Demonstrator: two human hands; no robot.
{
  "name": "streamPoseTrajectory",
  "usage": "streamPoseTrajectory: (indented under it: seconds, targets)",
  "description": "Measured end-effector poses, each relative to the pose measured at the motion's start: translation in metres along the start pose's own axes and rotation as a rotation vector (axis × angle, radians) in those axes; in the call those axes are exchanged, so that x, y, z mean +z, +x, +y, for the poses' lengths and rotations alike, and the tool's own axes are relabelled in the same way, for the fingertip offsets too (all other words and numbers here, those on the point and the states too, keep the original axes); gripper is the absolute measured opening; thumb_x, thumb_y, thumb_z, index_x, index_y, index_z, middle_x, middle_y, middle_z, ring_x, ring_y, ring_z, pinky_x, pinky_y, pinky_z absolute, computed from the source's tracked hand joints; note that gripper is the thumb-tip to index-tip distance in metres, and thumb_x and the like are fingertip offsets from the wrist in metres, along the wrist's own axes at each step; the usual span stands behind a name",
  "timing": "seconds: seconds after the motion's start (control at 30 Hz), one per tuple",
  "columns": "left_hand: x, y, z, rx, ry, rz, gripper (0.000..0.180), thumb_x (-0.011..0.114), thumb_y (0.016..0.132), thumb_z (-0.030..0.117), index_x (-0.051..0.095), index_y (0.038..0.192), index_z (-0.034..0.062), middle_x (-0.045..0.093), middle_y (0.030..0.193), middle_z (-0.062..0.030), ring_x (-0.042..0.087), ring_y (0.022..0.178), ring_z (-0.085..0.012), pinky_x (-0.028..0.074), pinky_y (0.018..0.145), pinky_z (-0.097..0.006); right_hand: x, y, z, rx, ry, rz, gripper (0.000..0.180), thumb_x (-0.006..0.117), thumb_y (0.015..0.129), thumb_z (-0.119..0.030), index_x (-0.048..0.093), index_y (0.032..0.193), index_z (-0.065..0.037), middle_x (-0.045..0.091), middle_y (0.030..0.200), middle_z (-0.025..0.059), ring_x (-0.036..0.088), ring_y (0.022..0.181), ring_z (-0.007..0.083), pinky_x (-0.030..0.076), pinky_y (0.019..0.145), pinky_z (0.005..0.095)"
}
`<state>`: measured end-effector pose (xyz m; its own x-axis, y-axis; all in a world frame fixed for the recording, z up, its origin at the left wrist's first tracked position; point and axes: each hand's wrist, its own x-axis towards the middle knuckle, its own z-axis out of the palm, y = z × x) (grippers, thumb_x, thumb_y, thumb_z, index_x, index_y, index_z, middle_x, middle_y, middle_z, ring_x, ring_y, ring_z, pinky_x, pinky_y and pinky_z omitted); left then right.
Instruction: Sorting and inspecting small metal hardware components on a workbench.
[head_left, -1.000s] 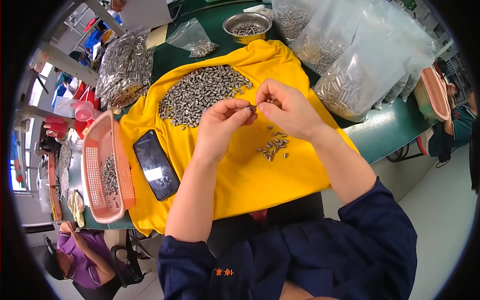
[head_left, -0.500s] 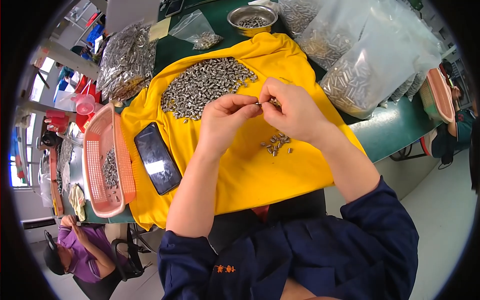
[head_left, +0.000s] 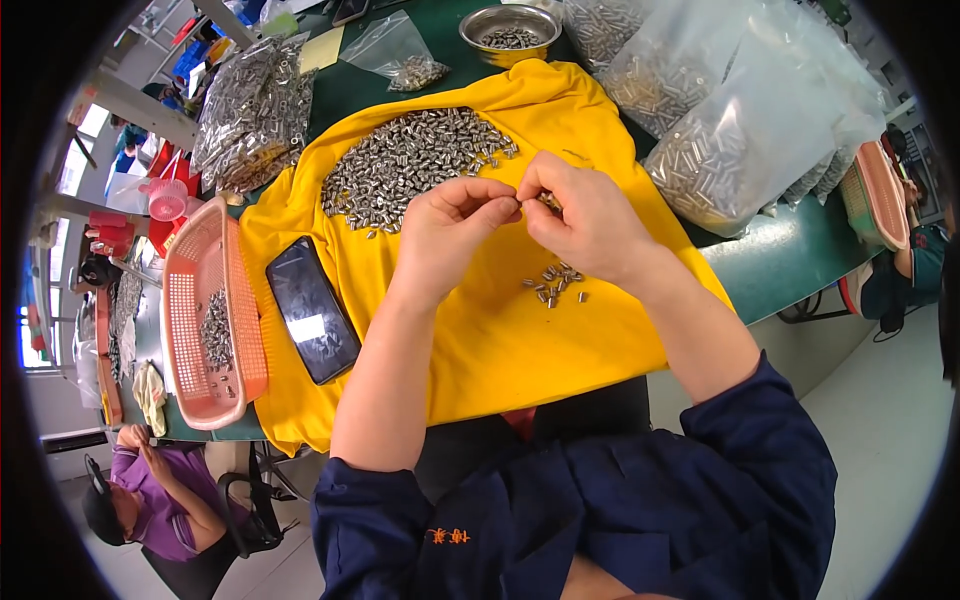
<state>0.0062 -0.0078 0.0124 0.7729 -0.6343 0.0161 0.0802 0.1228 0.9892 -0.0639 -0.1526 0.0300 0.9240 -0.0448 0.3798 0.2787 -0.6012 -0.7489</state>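
A green table (head_left: 800,262) runs across the scene in a busy workroom, its middle draped with a bright yellow cloth (head_left: 500,330) that lies soft and slightly rumpled, hanging over the near edge. On the far part of the cloth sits a broad heap of small metal cylinders (head_left: 410,165), shiny and silvery, spread thin at its edges. Near the middle, a little cluster of the same pieces (head_left: 555,283) lies just under the hands. The left hand (head_left: 450,225) and the right hand (head_left: 585,215) meet fingertip to fingertip above the cloth, both pinched closed on a tiny metal piece (head_left: 545,200) between them; it is too small to tell its shape. A black phone (head_left: 312,322) with a glossy dark screen lies flat on the left part of the cloth, just beside a pink plastic basket (head_left: 190,340) with a perforated wall, holding a few metal parts. On the far right, bulging clear plastic bags (head_left: 720,150) full of metal cylinders lean together, and another crinkled bag (head_left: 250,110) of parts lies at the far left. A round steel bowl (head_left: 510,22) stands at the far edge. Another person in a purple top (head_left: 160,500) sits at the near left.
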Motion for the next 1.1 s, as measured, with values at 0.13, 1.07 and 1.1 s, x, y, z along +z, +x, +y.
streamPoseTrajectory:
  seconds: [0.13, 1.07, 1.1]
  targets:
    - [-0.014, 0.004, -0.004, -0.050, -0.158, 0.050, 0.009, 0.056, 0.077, -0.001, 0.058, 0.086, -0.0017, 0.061, 0.081, -0.0069, 0.059, 0.074, -0.0133, 0.048, 0.070, -0.024, -0.006, -0.001, -0.003, 0.035, 0.014, 0.112, 0.010, 0.050, 0.072, -0.008, 0.048, 0.080, -0.003, 0.053, 0.063, 0.0113, 0.053, 0.057, 0.0248, 0.041, 0.052, 0.0320]
    - [0.001, -0.003, 0.000, 0.060, -0.079, -0.019, 0.010, 0.059, 0.074, -0.005, 0.059, 0.084, -0.0029, 0.062, 0.081, -0.0085, 0.060, 0.076, -0.0137, 0.048, 0.070, -0.023, 0.002, -0.001, -0.003, -0.018, 0.043, 0.051, 0.007, 0.047, 0.073, -0.007, 0.044, 0.077, -0.003, 0.052, 0.063, 0.0154, 0.052, 0.060, 0.0331, 0.040, 0.053, 0.0380]
    - [0.001, -0.002, -0.001, 0.066, -0.071, -0.008, 0.010, 0.059, 0.074, -0.005, 0.059, 0.084, -0.0028, 0.062, 0.081, -0.0082, 0.060, 0.076, -0.0135, 0.048, 0.070, -0.022, 0.002, -0.001, -0.002, -0.018, 0.041, 0.052, 0.007, 0.047, 0.073, -0.007, 0.044, 0.077, -0.003, 0.052, 0.063, 0.0154, 0.052, 0.060, 0.0331, 0.040, 0.053, 0.0380]
